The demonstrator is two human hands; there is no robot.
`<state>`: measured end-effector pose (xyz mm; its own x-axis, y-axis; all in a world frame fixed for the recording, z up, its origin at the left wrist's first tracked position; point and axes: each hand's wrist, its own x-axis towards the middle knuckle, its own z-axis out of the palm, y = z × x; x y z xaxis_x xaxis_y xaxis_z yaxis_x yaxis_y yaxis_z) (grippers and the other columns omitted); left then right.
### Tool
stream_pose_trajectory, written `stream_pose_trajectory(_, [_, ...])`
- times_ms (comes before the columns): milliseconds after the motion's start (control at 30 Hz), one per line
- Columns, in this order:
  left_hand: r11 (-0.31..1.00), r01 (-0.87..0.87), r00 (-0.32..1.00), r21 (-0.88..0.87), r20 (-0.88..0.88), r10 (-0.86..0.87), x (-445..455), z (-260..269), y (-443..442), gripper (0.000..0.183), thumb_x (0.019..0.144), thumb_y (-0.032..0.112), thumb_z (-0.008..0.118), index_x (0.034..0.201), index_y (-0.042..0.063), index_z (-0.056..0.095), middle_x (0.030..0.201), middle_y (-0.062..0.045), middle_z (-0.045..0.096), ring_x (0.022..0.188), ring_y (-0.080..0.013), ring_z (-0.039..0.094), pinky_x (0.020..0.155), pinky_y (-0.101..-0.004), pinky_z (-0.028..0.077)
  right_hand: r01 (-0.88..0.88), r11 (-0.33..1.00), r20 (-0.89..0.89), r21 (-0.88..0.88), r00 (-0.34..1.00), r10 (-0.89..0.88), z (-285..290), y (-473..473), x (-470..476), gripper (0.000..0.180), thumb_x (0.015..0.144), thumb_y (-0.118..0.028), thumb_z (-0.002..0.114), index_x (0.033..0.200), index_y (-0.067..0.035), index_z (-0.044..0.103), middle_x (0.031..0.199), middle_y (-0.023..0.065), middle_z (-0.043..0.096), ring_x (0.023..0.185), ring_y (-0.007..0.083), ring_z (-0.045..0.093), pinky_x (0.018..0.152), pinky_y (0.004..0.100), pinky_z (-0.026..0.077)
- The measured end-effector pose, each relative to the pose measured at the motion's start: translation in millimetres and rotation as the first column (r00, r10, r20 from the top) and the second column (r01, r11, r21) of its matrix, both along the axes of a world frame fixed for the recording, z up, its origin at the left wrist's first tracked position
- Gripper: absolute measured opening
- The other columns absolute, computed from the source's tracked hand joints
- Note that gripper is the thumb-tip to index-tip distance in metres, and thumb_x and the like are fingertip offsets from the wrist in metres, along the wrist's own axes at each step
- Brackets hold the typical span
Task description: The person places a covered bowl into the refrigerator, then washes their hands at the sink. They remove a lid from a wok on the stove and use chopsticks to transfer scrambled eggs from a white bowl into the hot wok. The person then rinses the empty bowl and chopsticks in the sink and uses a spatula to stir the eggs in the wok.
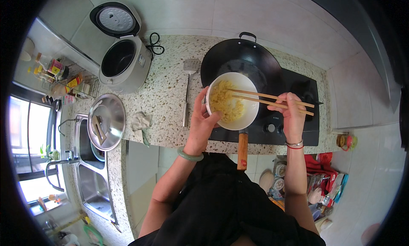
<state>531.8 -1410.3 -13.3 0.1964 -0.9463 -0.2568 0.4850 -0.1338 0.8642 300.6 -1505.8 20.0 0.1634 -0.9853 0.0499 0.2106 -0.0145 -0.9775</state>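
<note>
My left hand (pixel 204 116) grips the rim of a white bowl (pixel 250 113), its thumb over the near left edge. Yellow food that looks like scrambled egg (pixel 225 102) lies in the bowl's left side. In my right hand (pixel 290 115) is a pair of wooden chopsticks (pixel 268 100), slightly spread, with their tips in the yellow food. The bowl is held above the near part of a black wok (pixel 223 54), hiding some of it. The wok's wooden handle (pixel 243 150) points towards me. What I can see of the wok's inside is dark and shiny.
The wok sits on a black cooktop (pixel 300 83) with knobs. To its left lies a metal spatula (pixel 186 99). Farther left are a rice cooker (pixel 127 60) with its lid raised, a cloth (pixel 141 123), a steel pot lid (pixel 111 118) and a double sink (pixel 94 185).
</note>
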Motion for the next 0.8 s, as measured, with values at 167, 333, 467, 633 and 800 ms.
stream_pose_trajectory(167, [1.0, -0.011, 1.0, -0.005, -0.025, 0.011, 1.4, 2.2, -1.2, 0.075, 0.084, -0.002, 0.055, 0.149, 0.017, 0.024, 0.127, -0.012, 0.055, 0.11, -0.0224, 0.06, 0.081, -0.0353, 0.058, 0.019, 0.998, 0.081, 0.066, 0.996, -0.025, -4.3, -2.7, -13.9, 0.029, 0.1, -0.023, 0.051, 0.096, 0.003, 0.061, 0.083, 0.0118, 0.062, 0.07, 0.0285, 0.069, 0.066, 0.0365, 0.06])
stream_pose_trajectory(333, [1.0, -0.024, 1.0, -0.002, -0.014, 0.024, 2.6, -0.3, -2.4, 0.074, 0.084, -0.002, 0.055, 0.149, 0.017, 0.024, 0.128, -0.012, 0.054, 0.11, -0.0218, 0.06, 0.08, -0.0344, 0.058, 0.061, 0.996, 0.049, 0.058, 0.997, -0.064, 0.1, -0.7, -15.7, 0.029, 0.1, -0.023, 0.051, 0.096, 0.003, 0.061, 0.083, 0.0114, 0.062, 0.068, 0.0276, 0.068, 0.066, 0.0366, 0.06])
stream_pose_trajectory(467, [1.0, -0.023, 1.0, 0.004, -0.006, 0.023, 1.9, 0.9, -2.8, 0.074, 0.085, -0.001, 0.055, 0.149, 0.018, 0.024, 0.128, -0.011, 0.054, 0.11, -0.0215, 0.06, 0.08, -0.0334, 0.058, 0.135, 0.991, -0.019, -0.01, 0.991, -0.135, 14.4, 6.9, -7.6, 0.03, 0.1, -0.023, 0.05, 0.096, 0.004, 0.061, 0.08, 0.0098, 0.061, 0.064, 0.025, 0.067, 0.066, 0.0347, 0.06])
stream_pose_trajectory(633, [0.999, -0.05, 0.999, -0.022, 0.005, 0.05, 1.3, -1.9, -3.9, 0.074, 0.084, -0.002, 0.056, 0.149, 0.017, 0.024, 0.127, -0.011, 0.055, 0.109, -0.0207, 0.06, 0.079, -0.0323, 0.057, 0.048, 0.993, -0.199, -0.108, 0.978, -0.069, 20.1, 18.5, -12.6, 0.03, 0.101, -0.021, 0.051, 0.094, 0.006, 0.062, 0.074, 0.0076, 0.059, 0.059, 0.0217, 0.066, 0.058, 0.0273, 0.054])
stream_pose_trajectory(800, [0.993, -0.105, 0.994, -0.062, 0.016, 0.106, -1.1, -7.2, -5.7, 0.075, 0.083, -0.003, 0.057, 0.148, 0.016, 0.025, 0.121, -0.009, 0.057, 0.105, -0.0175, 0.06, 0.077, -0.0284, 0.056, 0.02, 0.999, -0.168, -0.025, 0.985, -0.024, 9.1, 20.6, -3.8, 0.027, 0.099, -0.017, 0.054, 0.093, 0.007, 0.065, 0.076, 0.0069, 0.058, 0.063, 0.0216, 0.068, 0.059, 0.0262, 0.055])
